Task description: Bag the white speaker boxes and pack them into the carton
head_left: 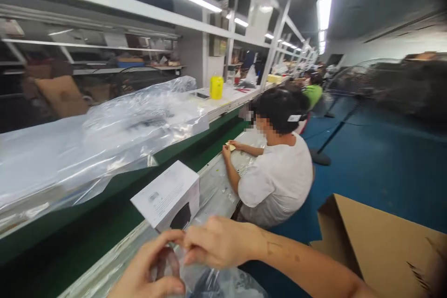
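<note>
Both my hands are at the bottom middle, closed on a clear plastic bag (pixel 209 279) with something dark inside. My left hand (pixel 153 270) curls around the bag's upper edge from the left. My right hand (pixel 220 242) pinches the same edge from the right, its forearm reaching in from the lower right. Just behind my fingers a white and black product box (pixel 167 195) rests tilted on the plastic-covered bench edge (pixel 115 256).
A green conveyor belt (pixel 104 214) runs along the left, with crumpled clear plastic sheeting (pixel 104 135) beyond it. A co-worker in a white shirt (pixel 279 172) sits at the bench ahead. An open cardboard box (pixel 377 242) stands at lower right. A yellow container (pixel 216 87) sits further along.
</note>
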Tool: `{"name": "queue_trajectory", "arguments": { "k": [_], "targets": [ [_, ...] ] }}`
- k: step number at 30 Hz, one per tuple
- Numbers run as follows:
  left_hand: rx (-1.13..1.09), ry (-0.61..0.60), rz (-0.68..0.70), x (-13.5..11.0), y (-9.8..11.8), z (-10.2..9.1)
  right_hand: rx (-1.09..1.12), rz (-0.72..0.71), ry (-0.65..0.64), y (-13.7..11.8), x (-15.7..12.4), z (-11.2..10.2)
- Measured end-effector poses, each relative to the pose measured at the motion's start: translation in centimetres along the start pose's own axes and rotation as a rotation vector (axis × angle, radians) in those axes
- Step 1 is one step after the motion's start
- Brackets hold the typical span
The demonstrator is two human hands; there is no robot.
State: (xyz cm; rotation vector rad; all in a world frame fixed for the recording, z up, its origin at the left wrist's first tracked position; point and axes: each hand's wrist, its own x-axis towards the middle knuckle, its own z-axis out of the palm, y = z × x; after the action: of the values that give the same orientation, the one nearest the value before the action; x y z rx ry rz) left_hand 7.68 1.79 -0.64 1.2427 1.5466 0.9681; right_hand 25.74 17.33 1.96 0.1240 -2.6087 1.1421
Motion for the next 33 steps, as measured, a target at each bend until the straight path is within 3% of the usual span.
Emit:
{"name": "queue_trajectory", "arguments": {
  "k": [2, 4, 6, 8, 10, 13, 16, 18, 20, 21, 23, 24, 26, 28, 30, 31, 33],
  "targets": [
    [0.058, -0.241, -0.155, -1.2, -0.3, -0.4, -0.094, 0.139, -0.127, 0.3, -0.8, -0.7],
    [0.047, -0.464, -0.196, -2.1, -0.3, -0.8, -0.062, 0.268, -0.476, 1.3, -1.3, -1.6],
    [-0.028, -0.585, -0.119, -2.6, -0.3, -1.4, 0.052, 0.312, -0.88, 2.9, -1.3, -2.5],
    [-0.129, -0.64, -0.092, -2.5, -0.8, -2.2, 0.134, 0.254, -1.096, 4.5, -0.7, -3.3],
    [-0.201, -0.688, -0.239, -2.0, -1.7, -3.2, 0.053, 0.177, -1.084, 5.9, -0.1, -3.9],
    [-0.081, -0.657, -0.526, -0.7, -3.4, -4.8, -0.269, 0.142, -1.03, 6.9, 0.4, -4.3],
    [0.101, -0.573, -0.56, 0.7, -4.9, -5.8, -0.567, 0.138, -1.096, 6.7, 1.0, -4.3],
    [0.071, -0.59, -0.55, 1.2, -5.9, -6.1, -0.674, 0.15, -1.127, 6.7, 1.8, -4.7],
    [-0.077, -0.675, -0.514, 1.0, -7.2, -6.1, -0.569, 0.177, -1.21, 7.3, 3.0, -5.7],
    [-0.196, -0.698, -0.46, 0.8, -8.0, -6.0, -0.389, 0.181, -1.27, 8.0, 3.5, -6.4],
    [-0.463, -0.561, -0.287, 0.1, -9.8, -5.5, 0.13, 0.172, -1.308, 10.1, 4.2, -8.2],
    [-0.579, -0.416, -0.197, -0.1, -10.8, -5.0, 0.378, 0.182, -1.242, 11.5, 4.4, -9.0],
    [-0.743, -0.053, -0.054, 0.0, -12.5, -3.5, 0.616, 0.268, -0.929, 14.5, 4.4, -10.4],
    [-0.836, 0.266, 0.002, 0.8, -13.3, -1.6, 0.539, 0.38, -0.496, 17.8, 4.6, -10.7],
    [-0.931, 0.508, 0.006, 2.0, -13.0, 0.0, 0.388, 0.421, -0.089, 21.0, 5.6, -9.9],
    [-0.963, 0.588, -0.022, 2.6, -12.4, 0.6, 0.34, 0.421, 0.061, 22.5, 6.6, -9.1],
    [-0.967, 0.704, -0.089, 3.6, -11.0, 0.8, 0.346, 0.421, 0.202, 24.9, 9.3, -7.0]
  ]
}}
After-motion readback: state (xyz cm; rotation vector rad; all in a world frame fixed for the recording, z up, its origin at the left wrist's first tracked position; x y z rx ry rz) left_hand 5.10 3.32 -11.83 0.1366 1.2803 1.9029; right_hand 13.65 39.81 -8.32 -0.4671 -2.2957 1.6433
